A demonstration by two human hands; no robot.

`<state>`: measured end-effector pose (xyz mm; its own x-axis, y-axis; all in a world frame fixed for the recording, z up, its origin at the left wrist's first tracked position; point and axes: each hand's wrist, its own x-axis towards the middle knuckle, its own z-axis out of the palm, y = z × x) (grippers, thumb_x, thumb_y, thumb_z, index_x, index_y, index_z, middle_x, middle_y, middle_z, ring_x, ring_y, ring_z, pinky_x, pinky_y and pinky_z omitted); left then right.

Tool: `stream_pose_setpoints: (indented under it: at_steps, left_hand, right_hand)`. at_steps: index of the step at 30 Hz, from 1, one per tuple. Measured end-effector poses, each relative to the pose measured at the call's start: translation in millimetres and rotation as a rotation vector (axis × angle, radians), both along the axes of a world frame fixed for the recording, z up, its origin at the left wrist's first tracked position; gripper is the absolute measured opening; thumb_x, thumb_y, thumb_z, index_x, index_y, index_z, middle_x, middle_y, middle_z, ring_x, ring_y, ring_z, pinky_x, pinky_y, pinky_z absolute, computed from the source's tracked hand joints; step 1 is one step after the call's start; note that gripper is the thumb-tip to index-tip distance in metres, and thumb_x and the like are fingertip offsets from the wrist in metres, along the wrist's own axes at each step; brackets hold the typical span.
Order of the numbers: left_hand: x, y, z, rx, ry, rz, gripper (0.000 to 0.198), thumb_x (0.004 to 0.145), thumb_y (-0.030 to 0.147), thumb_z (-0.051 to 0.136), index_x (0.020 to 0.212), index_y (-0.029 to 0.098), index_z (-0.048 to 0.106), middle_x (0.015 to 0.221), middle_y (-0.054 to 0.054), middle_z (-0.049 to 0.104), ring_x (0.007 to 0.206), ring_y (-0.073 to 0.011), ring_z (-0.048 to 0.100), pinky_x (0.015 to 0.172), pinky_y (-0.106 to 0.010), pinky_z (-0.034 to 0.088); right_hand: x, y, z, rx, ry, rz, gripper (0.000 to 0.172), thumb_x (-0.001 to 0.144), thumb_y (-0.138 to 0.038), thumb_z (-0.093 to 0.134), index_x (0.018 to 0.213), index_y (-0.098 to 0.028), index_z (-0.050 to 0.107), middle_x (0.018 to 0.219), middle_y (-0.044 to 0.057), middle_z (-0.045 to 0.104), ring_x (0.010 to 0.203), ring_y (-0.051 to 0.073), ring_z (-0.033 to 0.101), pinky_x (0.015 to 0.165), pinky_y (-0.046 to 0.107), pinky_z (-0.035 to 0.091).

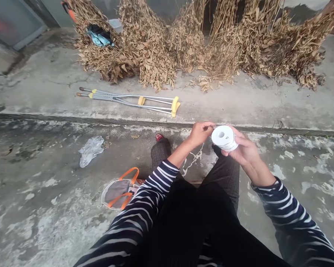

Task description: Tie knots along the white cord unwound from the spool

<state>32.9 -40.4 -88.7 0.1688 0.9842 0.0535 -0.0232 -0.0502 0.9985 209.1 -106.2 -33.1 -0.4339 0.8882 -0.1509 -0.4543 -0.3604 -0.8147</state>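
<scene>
My right hand (246, 150) is wrapped round a white spool (224, 138), its round end face with a centre hole and a dark mark like a "5" turned up. Close by on its left, my left hand (202, 133) is closed in a pinch. A thin strand (215, 126) runs from those fingertips towards the spool's upper edge. Below the hands, a white tangled cord (195, 160) hangs or lies between my legs; whether it joins the spool, I cannot tell.
Crutches (128, 99) with yellow pads lie on a raised concrete ledge (256, 107). Bundles of dried plants (156, 48) line its back. Down on my left are a clear plastic bag (91, 151) and a mesh bag (115, 191) with orange handles.
</scene>
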Motion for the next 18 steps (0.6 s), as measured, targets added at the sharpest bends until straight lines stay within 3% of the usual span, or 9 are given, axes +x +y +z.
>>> stream_pose_setpoints:
  at_steps: [5, 11, 13, 18]
  left_hand:
    - [3, 0, 2.0, -0.079, -0.075, 0.044, 0.014, 0.078, 0.008, 0.058, 0.071, 0.014, 0.069, 0.062, 0.001, 0.067, 0.051, -0.0079, 0.052, 0.054, -0.019, 0.042]
    - [13, 7, 25.4, -0.164, -0.519, -0.085, 0.011, 0.082, 0.021, 0.067, 0.075, 0.015, 0.061, 0.086, -0.004, 0.070, 0.079, -0.0140, 0.069, 0.073, -0.025, 0.056]
    - [14, 8, 31.7, -0.175, -0.605, -0.100, 0.013, 0.082, 0.023, 0.069, 0.078, 0.015, 0.060, 0.087, -0.004, 0.070, 0.078, -0.0138, 0.070, 0.076, -0.027, 0.058]
    - [11, 7, 33.8, -0.128, -0.493, -0.048, 0.008, 0.089, 0.022, 0.061, 0.085, 0.015, 0.063, 0.075, -0.001, 0.065, 0.060, -0.0100, 0.062, 0.063, -0.023, 0.052]
  right_hand:
    - [-3, -2, -0.6, 0.029, 0.001, 0.007, 0.044, 0.074, -0.032, 0.084, 0.114, -0.023, 0.068, 0.101, 0.005, 0.069, 0.076, 0.019, 0.069, 0.050, 0.028, 0.061]
    - [-7, -6, 12.1, 0.146, -0.037, 0.072, 0.044, 0.072, -0.028, 0.088, 0.112, -0.023, 0.070, 0.099, 0.003, 0.068, 0.074, 0.017, 0.069, 0.054, 0.030, 0.064]
    - [-8, -7, 13.5, 0.152, -0.046, 0.089, 0.044, 0.073, -0.027, 0.088, 0.114, -0.024, 0.070, 0.099, 0.002, 0.068, 0.074, 0.017, 0.070, 0.055, 0.032, 0.065]
    - [-11, -9, 5.5, 0.155, -0.050, 0.120, 0.042, 0.076, -0.022, 0.084, 0.115, -0.024, 0.069, 0.097, 0.001, 0.069, 0.074, 0.017, 0.071, 0.057, 0.033, 0.066]
